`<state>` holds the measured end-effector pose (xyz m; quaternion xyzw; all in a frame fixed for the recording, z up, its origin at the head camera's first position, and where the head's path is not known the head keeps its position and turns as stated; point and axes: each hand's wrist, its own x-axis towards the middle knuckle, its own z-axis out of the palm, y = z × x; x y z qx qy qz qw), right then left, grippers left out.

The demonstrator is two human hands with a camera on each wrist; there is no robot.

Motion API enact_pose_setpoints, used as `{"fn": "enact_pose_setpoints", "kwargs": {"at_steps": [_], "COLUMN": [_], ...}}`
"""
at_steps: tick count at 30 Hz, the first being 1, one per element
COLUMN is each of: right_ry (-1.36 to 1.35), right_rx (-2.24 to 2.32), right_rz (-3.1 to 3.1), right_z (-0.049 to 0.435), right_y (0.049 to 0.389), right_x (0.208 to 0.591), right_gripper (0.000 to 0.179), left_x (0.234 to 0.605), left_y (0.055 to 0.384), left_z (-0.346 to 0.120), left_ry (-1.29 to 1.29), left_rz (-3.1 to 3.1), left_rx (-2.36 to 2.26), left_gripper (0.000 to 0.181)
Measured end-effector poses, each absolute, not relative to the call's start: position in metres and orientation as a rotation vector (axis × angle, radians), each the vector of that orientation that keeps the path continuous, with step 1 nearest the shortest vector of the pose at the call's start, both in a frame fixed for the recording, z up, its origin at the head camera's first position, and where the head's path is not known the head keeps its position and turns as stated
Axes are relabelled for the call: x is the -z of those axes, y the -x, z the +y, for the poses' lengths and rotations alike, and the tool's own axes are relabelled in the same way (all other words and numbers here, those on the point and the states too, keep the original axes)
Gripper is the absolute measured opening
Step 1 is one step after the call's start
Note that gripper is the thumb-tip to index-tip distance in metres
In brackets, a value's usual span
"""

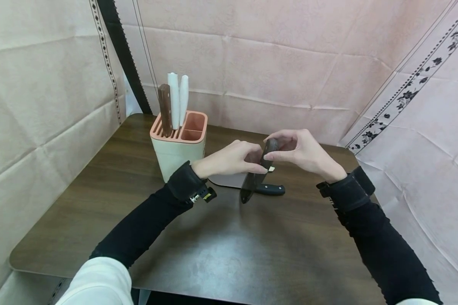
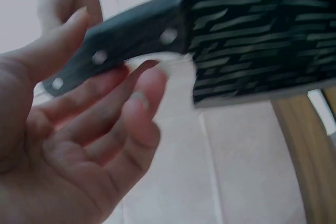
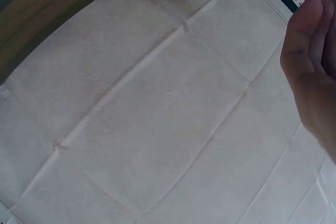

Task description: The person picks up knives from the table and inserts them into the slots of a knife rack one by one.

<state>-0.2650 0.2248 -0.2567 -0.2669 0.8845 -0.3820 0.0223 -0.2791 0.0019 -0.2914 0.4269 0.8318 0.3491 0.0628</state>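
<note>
A dark cleaver (image 2: 262,40) with a streaked blade and a riveted black handle is held up over the table, blade downward in the head view. My right hand (image 1: 299,152) pinches the handle's upper end between thumb and fingers. Around the handle, my left hand (image 1: 234,159) has its thumb against it and its fingers loosely bent below, gaps showing between them and the handle. Only part of the right hand (image 3: 310,61) shows in the right wrist view. Beneath the hands lies a knife with a black handle (image 1: 271,189); a grey flat surface (image 1: 229,180) beside it is partly hidden.
Left of the hands stands a pale knife holder (image 1: 168,156) with a pink slotted top. It carries a brown-handled knife (image 1: 165,106) and two white-handled ones (image 1: 183,99). Cloth walls (image 1: 259,76) border the wooden table (image 1: 198,245). A small pale tip (image 1: 271,169) pokes out near the cleaver.
</note>
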Motion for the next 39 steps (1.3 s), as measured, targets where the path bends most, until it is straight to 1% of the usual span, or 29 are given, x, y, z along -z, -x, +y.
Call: {"fn": "enact_pose_setpoints", "kwargs": {"at_steps": [5, 9, 14, 17, 23, 33, 36, 39], "right_ry": [0.796, 0.794, 0.843, 0.868, 0.846, 0.858, 0.858, 0.876], "right_rx": [1.220, 1.252, 1.308, 1.343, 1.341, 1.304, 1.283, 1.253], "right_rz": [2.777, 2.772, 2.759, 2.740, 2.705, 2.676, 2.679, 2.691], "right_z": [0.220, 0.219, 0.221, 0.223, 0.229, 0.231, 0.232, 0.233], "right_y": [0.264, 0.263, 0.262, 0.262, 0.262, 0.262, 0.263, 0.264], "right_x": [0.255, 0.255, 0.257, 0.259, 0.264, 0.270, 0.272, 0.272], "right_gripper": [0.037, 0.037, 0.039, 0.036, 0.027, 0.023, 0.023, 0.023], "left_x": [0.297, 0.299, 0.297, 0.295, 0.281, 0.253, 0.246, 0.240], "left_y": [0.277, 0.276, 0.275, 0.274, 0.272, 0.268, 0.267, 0.266], "left_z": [0.006, 0.005, 0.000, -0.006, -0.019, -0.036, -0.040, -0.045], "left_ry": [-1.226, -1.219, -1.183, -1.146, -1.091, -1.058, -1.049, -1.072], "left_rz": [2.542, 2.561, 2.581, 2.581, 2.638, 2.682, 2.701, 2.722], "left_rx": [-1.195, -1.235, -1.284, -1.322, -1.327, -1.361, -1.377, -1.399], "left_gripper": [0.028, 0.026, 0.023, 0.022, 0.031, 0.045, 0.045, 0.041]}}
